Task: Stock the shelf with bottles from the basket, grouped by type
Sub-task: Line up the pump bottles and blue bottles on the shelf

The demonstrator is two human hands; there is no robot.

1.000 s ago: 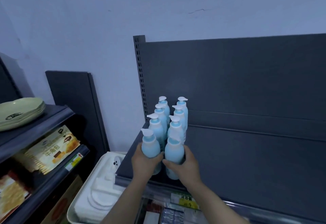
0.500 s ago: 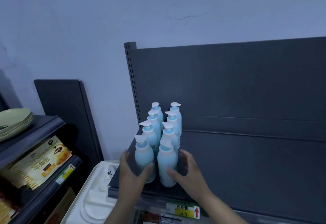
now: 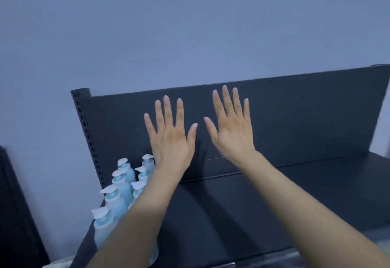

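**Hands free, blue bottles grouped at the shelf's left end**

Obs: the left hand (image 3: 168, 138) and right hand (image 3: 232, 134) are raised side by side at the centre of the frame, backs toward the camera, in front of the dark back panel (image 3: 306, 119). Grip, both hands: fingers straight and spread, holding nothing (whether any fingertip touches the panel cannot be told).

Bottles (image 3: 118, 202): light blue with white pump tops, upright, in two close rows at the lower left of the frame. They stand on the left end of the shelf (image 3: 232, 215), just beside the perforated post (image 3: 84, 132). The left forearm crosses in front of the nearer ones, so no firm count.

Basket: not in view.

Judgement: this reads as a gap between placements, with one type set down as a group and neither hand loaded. The next move calls for a reach to the basket and a grip on a fresh bottle. A matching one would extend the blue rows; another type would start its own group further right on the shelf. Take care not to clip the pump tops when reaching past.
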